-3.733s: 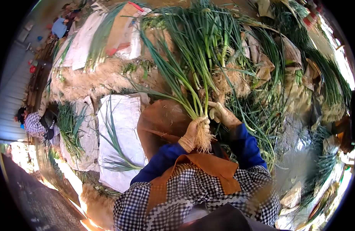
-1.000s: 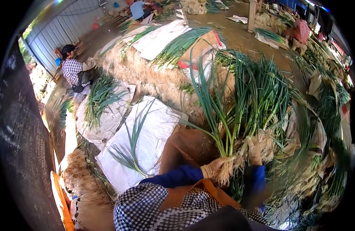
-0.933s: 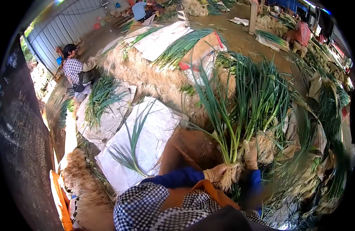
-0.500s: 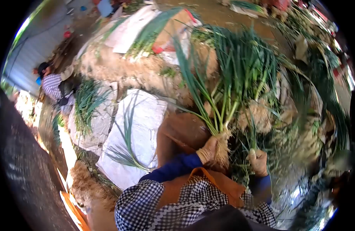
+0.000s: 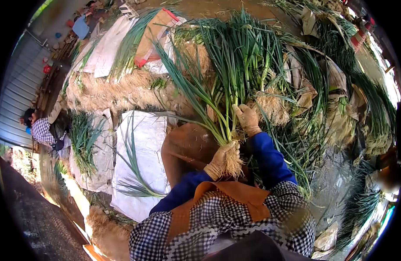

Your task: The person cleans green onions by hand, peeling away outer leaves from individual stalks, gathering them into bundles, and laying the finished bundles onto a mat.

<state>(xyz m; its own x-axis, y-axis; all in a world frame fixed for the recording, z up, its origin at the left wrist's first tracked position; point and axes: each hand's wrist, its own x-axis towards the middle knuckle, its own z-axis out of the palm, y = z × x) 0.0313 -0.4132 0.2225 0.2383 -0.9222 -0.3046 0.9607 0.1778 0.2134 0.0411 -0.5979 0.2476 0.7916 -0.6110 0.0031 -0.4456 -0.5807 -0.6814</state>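
Observation:
My left hand (image 5: 223, 162), in a pale glove, is closed around the base of a bunch of green onions (image 5: 215, 122). Pale stringy roots hang below the fist, and the long green leaves fan up and to the left. Just right of these stalks is my right hand (image 5: 248, 118), gloved too, its fingers partly stretched toward them. Its fingertips reach the stalks; whether they touch is hard to tell. Behind, a large pile of green onions (image 5: 248, 52) lies with its leaves pointing away from me, and a root clump (image 5: 272, 106) shows at its right.
At the left a white sack (image 5: 141, 156) has a few green onions (image 5: 137, 174) on it. Another person (image 5: 46, 130) sits at far left beside more onions (image 5: 85, 139). Rooted bundles (image 5: 122, 91) stretch across the back, partly under sacks. Loose leaves (image 5: 291, 161) litter the right side.
My right hand has moved up and left to the bunch; the green piece it gripped at the right is gone from it. My left hand still holds the bunch. The view has shifted.

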